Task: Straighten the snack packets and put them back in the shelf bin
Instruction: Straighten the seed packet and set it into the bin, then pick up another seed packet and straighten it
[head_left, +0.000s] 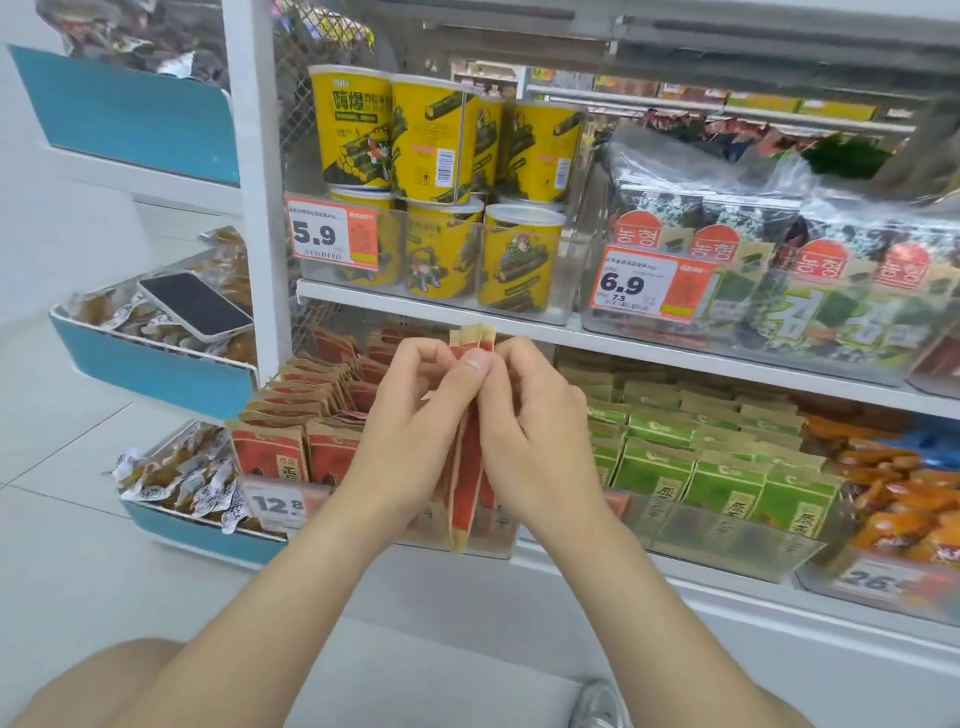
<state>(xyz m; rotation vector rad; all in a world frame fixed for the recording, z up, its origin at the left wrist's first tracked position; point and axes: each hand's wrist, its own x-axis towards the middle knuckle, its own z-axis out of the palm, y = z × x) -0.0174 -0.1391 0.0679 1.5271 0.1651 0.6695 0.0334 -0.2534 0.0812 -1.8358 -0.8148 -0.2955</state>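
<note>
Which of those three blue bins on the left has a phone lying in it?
The middle blue bin: a phone lies flat on its snack packets. The top blue bin and the bottom blue bin show only packets.

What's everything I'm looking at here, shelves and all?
held packets: a few, red and tan, between both hands
red packets: many, red and tan, lower shelf, left
green packets: many, green and tan, lower shelf, middle
orange packets: many, orange, lower shelf, right
tubs: several, yellow, upper shelf, left
seaweed packs: several, green and black, upper shelf, right
price tags: four, white and orange, bin fronts
blue bins: three, far left
phone: one, dark screen, on the middle blue bin
left hand: pinches held packets
right hand: pinches held packets
</note>
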